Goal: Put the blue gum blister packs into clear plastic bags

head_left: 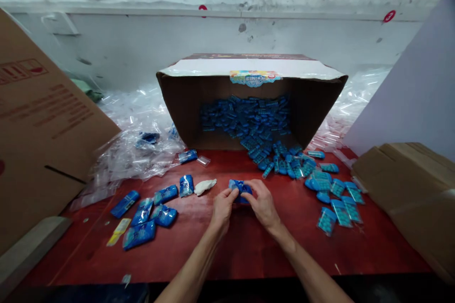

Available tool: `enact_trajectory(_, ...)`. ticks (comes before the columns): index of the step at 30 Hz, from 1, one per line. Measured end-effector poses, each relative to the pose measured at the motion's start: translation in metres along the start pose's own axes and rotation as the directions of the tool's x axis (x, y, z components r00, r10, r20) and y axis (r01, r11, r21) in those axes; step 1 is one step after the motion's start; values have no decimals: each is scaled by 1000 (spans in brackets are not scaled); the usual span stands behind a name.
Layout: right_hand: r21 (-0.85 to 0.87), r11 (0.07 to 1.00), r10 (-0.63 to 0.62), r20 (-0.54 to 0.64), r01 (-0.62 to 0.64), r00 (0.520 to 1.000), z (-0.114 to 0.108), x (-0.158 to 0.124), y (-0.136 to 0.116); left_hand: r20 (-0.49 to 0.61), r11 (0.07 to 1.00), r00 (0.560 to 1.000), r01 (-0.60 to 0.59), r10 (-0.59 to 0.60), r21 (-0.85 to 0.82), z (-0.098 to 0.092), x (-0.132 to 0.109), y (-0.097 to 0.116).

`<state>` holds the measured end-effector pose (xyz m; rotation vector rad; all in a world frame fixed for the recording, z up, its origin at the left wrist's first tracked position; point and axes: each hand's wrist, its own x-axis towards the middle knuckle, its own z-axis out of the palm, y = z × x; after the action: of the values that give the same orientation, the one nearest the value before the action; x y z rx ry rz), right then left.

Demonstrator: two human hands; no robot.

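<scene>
A small blue shiny packet (pixel 239 186) is held over the red table between both hands. My left hand (pixel 223 204) pinches its left side, thumb on top. The fingers of my right hand (pixel 263 201) are closed on its right side. Just left of the hands lies a crumpled white scrap (pixel 205 186). Several similar blue packets (pixel 140 234) lie farther left, beside a yellow-and-clear piece (pixel 118 231). To the right are several small clear cases with blue-green contents (pixel 343 210).
A large carton (pixel 320 99) lies on its side at the back, with many blue-green cases spilling from its mouth. Clear plastic wrappers (pixel 124 151) pile up behind on the left. Brown cardboard boxes (pixel 46 118) flank the red table (pixel 245 246), another (pixel 408 189) being on the right.
</scene>
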<state>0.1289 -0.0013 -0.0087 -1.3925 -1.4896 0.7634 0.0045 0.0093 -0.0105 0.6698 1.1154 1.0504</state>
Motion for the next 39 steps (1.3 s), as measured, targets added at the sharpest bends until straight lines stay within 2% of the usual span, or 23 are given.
enact_trajectory(2, 280, 940, 187, 56, -195, 981, 3, 5, 5, 28, 999, 1000, -4, 5, -35, 3, 0, 1)
enact_trajectory(3, 358, 897, 242, 100, -262, 965, 5, 7, 8, 35, 999, 999, -6, 8, -51, 5, 0, 1)
enact_trajectory(5, 408, 859, 273, 150, -311, 950, 9, 9, 11, 23, 996, 1000, -18, 20, -82, 5, 2, 0)
enact_trajectory(10, 407, 858, 297, 106, -314, 949, 15, 4, 9, -53, 989, 997, -66, 59, -129, 3, 9, -12)
enact_trajectory(14, 324, 905, 291, -1, -275, 957, 20, -1, 9, -88, 986, 994, -83, 70, -146, 6, 9, -16)
enact_trajectory(16, 270, 928, 281, -58, -256, 958, 22, -2, 12, -65, 987, 997, -58, 48, -153, 9, 6, -13)
enact_trajectory(20, 155, 962, 243, -114, -225, 963, 19, -3, 17, 66, 995, 995, 78, -73, -67, 10, -2, -4)
enact_trajectory(23, 42, 981, 193, -120, -189, 974, 2, -4, 13, 42, 997, 996, 74, -74, -12, 9, -1, -1)
enact_trajectory(25, -33, 986, 156, -142, -162, 978, -21, -8, 11, 47, 994, 994, 103, -101, -32, 8, 2, -2)
enact_trajectory(27, -205, 964, 124, -219, -170, 968, -52, -17, 11, 90, 982, 980, 180, -175, -48, 7, 3, -2)
enact_trajectory(28, -393, 897, 91, -283, -202, 955, -69, -24, 13, 112, 974, 970, 222, -215, -51, 6, 3, -2)
enact_trajectory(30, -694, 609, 117, -398, -383, 910, -102, -41, 22, 136, 956, 952, 285, -274, -65, 4, 1, -2)
enact_trajectory(32, -793, 353, 224, -444, -497, 868, -125, -56, 35, 146, 945, 943, 314, -300, -90, 2, -3, -1)
enact_trajectory(34, -820, 259, 316, -428, -511, 847, -136, -66, 47, 154, 936, 937, 332, -314, -115, 1, -5, -2)
enact_trajectory(36, -808, 297, 373, -392, -508, 841, -135, -66, 54, 167, 926, 929, 353, -329, -135, 0, -7, -2)
enact_trajectory(38, -747, 418, 406, -355, -517, 842, -127, -57, 57, 171, 914, 921, 375, -349, -154, -2, -9, -3)
enact_trajectory(39, -685, 507, 424, -332, -524, 843, -121, -51, 56, 170, 908, 918, 386, -359, -164, -2, -10, -2)
